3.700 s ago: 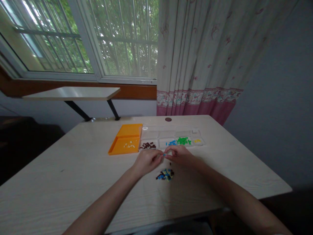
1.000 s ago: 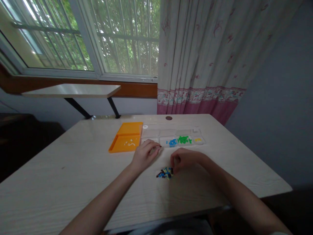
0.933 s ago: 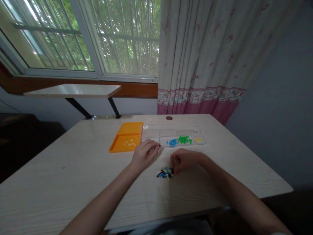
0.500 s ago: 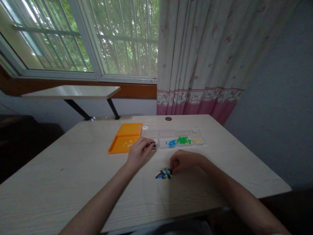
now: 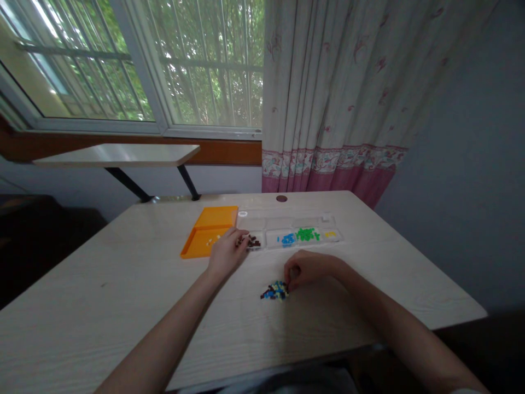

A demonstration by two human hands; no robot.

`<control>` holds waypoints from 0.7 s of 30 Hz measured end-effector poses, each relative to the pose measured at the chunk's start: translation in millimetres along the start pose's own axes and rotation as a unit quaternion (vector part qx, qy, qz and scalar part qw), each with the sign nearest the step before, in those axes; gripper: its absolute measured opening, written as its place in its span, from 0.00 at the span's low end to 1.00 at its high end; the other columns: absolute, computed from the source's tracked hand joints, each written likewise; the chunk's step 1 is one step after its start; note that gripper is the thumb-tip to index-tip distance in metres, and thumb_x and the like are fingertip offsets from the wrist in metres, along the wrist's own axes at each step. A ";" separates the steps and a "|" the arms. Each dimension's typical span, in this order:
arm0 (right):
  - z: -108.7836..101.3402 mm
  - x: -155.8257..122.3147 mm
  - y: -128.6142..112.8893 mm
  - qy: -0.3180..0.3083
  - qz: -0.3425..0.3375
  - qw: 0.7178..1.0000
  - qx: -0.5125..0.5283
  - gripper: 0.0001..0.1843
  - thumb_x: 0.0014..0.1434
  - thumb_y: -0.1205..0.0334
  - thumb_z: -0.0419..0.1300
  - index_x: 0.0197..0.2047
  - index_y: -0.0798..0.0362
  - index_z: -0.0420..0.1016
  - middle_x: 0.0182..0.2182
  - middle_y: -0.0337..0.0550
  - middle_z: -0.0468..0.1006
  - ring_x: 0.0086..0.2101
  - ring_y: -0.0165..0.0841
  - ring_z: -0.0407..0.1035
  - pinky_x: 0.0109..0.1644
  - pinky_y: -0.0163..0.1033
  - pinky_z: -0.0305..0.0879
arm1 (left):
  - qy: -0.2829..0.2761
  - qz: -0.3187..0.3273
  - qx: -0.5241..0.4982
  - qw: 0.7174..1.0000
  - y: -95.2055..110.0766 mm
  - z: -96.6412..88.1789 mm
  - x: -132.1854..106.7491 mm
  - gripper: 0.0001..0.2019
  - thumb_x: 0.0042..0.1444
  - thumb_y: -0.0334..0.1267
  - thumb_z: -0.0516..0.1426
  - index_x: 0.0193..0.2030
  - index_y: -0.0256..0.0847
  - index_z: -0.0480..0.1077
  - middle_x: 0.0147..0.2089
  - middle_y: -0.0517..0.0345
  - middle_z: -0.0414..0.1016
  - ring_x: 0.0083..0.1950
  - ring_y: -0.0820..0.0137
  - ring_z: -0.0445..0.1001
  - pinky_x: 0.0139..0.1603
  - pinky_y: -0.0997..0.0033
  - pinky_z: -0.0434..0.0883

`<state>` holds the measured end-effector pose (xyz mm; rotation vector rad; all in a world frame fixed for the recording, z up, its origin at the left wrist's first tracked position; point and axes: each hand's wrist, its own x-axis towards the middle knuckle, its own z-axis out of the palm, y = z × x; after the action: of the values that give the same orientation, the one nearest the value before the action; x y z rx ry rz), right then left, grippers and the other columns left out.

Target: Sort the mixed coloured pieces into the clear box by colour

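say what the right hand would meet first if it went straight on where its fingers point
Most likely the mixed pile: the right hand points down at its right edge and may be touching it; depth is unclear there.

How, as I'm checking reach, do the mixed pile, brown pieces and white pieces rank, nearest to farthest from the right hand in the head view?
From the right hand:
1. Mixed pile: left of it.
2. Brown pieces: farther left, in the clear tray.
3. White pieces: farthest left, in the orange tray.
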<state>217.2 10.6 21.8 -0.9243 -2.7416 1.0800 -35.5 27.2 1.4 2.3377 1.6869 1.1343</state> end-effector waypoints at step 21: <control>15.2 13.2 -1.8 0.337 -0.052 0.922 -0.181 0.11 0.55 0.55 0.53 0.32 0.51 0.74 0.15 0.34 0.66 0.19 0.25 0.59 0.27 0.30 0.52 | -0.156 0.081 -0.217 0.960 48.1 5.1 -16.0 0.09 0.51 0.41 0.56 0.31 0.37 0.73 0.24 0.59 0.67 0.24 0.77 0.62 0.24 0.79 0.60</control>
<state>201.6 7.6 9.4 -0.9414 -2.3733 0.1579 3.9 -3.8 10.0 2.2459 1.0371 0.9685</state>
